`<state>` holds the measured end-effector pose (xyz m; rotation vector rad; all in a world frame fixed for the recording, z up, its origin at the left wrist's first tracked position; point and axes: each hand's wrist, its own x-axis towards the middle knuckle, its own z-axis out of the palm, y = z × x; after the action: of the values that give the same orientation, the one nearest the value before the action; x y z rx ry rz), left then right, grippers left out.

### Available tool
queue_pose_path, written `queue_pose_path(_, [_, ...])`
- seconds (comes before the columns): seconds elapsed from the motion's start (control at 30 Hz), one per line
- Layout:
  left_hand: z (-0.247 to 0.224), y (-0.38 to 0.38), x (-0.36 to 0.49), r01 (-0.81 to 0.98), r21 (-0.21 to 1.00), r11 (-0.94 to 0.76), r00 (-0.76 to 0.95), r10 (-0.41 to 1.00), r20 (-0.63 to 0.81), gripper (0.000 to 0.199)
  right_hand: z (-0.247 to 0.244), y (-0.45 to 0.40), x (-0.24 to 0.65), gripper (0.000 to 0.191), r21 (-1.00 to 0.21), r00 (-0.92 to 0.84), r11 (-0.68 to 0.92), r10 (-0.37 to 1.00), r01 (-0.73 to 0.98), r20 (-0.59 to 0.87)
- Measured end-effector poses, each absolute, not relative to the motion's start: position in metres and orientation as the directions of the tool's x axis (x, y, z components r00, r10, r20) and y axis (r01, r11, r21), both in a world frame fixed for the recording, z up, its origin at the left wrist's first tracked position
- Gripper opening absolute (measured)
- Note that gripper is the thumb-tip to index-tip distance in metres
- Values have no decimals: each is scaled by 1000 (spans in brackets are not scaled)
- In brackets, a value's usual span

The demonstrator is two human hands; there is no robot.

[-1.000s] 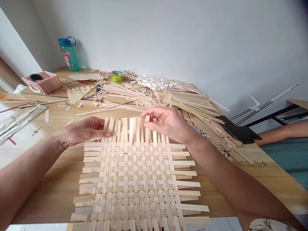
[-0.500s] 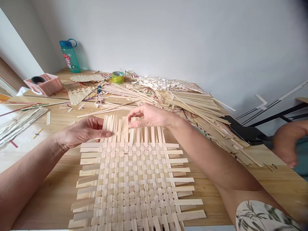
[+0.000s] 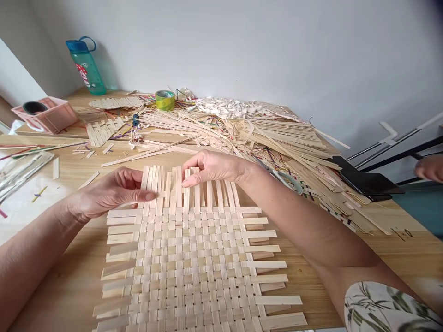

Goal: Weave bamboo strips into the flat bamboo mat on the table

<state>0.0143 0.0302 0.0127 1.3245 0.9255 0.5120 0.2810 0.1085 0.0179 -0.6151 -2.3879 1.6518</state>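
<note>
A mat woven from pale flat wood strips (image 3: 194, 258) lies on the table in front of me, loose strip ends sticking out at its sides and far edge. My left hand (image 3: 119, 191) is closed at the far left corner, thumb and fingers pinching a thin wood strip against the outermost upright ends. Between thumb and fingertips, my right hand (image 3: 211, 170) pinches one of the upright strip ends (image 3: 187, 196) near the middle of the far edge. Part of the crosswise strip is hidden behind the upright ends.
Behind the mat lie heaped wood strips (image 3: 284, 140), scissors (image 3: 289, 180) and a tape roll (image 3: 165, 100). A water bottle (image 3: 86, 69) and a pink basket (image 3: 57, 117) stand at the back left. Another person's hand (image 3: 431, 167) shows at the right edge, near a black flat object (image 3: 367, 180).
The view has shifted slightly. My right hand's fingertips have moved to a strip end a little further right and pinch it. The other person's arm has drawn back at the right.
</note>
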Motion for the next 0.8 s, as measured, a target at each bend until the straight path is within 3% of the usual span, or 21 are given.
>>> queue_pose_path(0.33, [9,29,16,123,950,287,563,768,-305,28,20,108,282,21,-960,-899,211,432,183,-76])
queue_pose_path(0.8, [9,29,16,93,932,350,594,732,-334,31,18,108,285,28,-947,-903,263,427,183,-56])
